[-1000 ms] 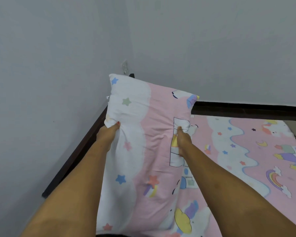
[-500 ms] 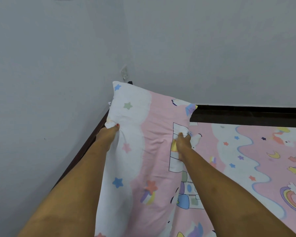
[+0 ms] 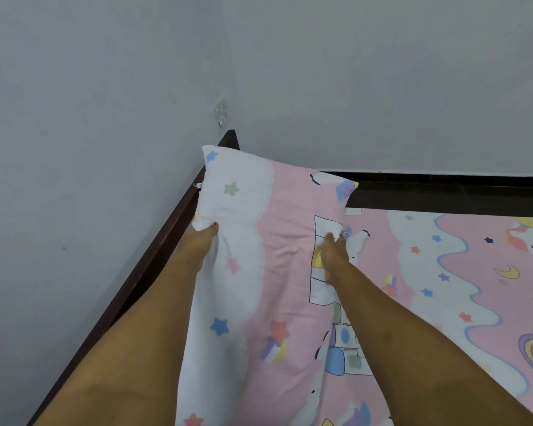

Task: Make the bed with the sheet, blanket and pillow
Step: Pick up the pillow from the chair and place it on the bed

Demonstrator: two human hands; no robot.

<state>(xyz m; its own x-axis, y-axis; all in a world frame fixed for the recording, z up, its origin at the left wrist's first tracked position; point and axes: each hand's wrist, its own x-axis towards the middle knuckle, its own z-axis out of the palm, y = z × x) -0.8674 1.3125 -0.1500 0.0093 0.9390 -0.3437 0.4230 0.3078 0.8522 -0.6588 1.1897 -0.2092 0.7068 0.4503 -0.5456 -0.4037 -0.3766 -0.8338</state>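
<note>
Pillow (image 3: pixel 277 256): patterned pink and white, held at the far left corner of the bed, near the dark frame (image 3: pixel 443 192). Left hand (image 3: pixel 202 244) grips its left edge, right hand (image 3: pixel 333 256) pinches its right edge. Sheet (image 3: pixel 450 272): spread flat, judged done. Pillow not yet set down; blanket not in view, judged outstanding

L hand (image 3: pixel 202 245), R hand (image 3: pixel 335 256): fingers hidden in pillow (image 3: pixel 285 229) fabric; pillow btm, sheet (image 3: pixel 450 272) rt cut off.
</note>
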